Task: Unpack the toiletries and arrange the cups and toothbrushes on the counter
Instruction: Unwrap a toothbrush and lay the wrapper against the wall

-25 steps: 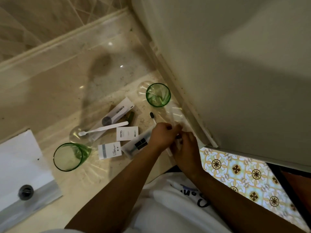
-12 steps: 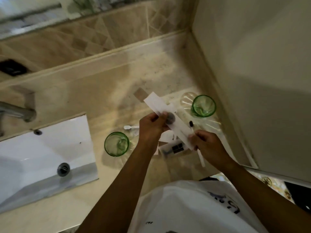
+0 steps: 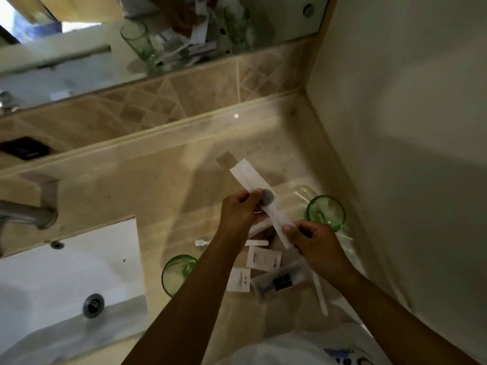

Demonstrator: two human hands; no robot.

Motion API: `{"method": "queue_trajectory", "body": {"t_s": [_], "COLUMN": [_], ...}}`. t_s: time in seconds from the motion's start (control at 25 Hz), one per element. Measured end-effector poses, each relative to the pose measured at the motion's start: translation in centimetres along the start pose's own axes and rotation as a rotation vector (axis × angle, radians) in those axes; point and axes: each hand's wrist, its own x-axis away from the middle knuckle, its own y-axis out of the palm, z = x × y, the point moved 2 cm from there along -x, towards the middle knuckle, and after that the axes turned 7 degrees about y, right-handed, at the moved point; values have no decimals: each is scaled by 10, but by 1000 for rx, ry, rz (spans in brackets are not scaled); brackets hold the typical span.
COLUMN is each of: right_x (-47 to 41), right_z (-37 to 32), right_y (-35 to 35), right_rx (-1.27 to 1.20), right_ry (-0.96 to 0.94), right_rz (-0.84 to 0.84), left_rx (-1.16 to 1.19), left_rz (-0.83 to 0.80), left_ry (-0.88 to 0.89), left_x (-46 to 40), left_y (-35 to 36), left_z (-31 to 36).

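Note:
I hold a long white toothbrush packet (image 3: 250, 177) lifted above the counter. My left hand (image 3: 238, 212) pinches its middle and my right hand (image 3: 313, 241) pinches its near end. One green glass cup (image 3: 326, 212) stands by the right wall, the other green cup (image 3: 177, 272) beside the sink. A white toothbrush (image 3: 203, 242) lies on the counter, mostly hidden by my left forearm. Another white toothbrush (image 3: 320, 293) lies under my right wrist. Small white sachets (image 3: 263, 259) and a clear packet (image 3: 279, 281) rest between the cups.
A white sink (image 3: 66, 280) with a drain sits at the left, a metal tap (image 3: 26, 213) above it. A beige wall (image 3: 408, 154) closes off the right side. A mirror (image 3: 158, 35) runs above the tiled backsplash. The marble counter (image 3: 158, 185) stretches behind my hands.
Both hands took the long white packet from the counter and lifted it. The camera tilted up, so the sink, tap and mirror came into view.

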Motion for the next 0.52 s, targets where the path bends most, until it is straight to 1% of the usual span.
{"method": "queue_trajectory", "body": {"t_s": [0.12,0.2,0.28,0.36,0.44,0.52], "right_x": [-30,-49,-81,-85,-104,-125], "right_z": [-14,-23,-30,-38,-39,-42], "right_y": [-23,-37,-58,-65,-72,-73], "right_rx": [28,54,200,367,437,523], "right_ry": [38,84,102,104,115,154], "right_rz": [80,131,201,241,266,285], "left_rx": [-5,-30,-72,-106,-177,-297], "left_rz": [19,-8,-48,-74,-123,-142], "left_ry": [-13,-29,-58,-41,-18,0], "left_x": [-47,-77,-114,-125,-153,-181], "left_y": [16,29,50,57,68,79], "left_z": [12,16,16,17,20,20]}}
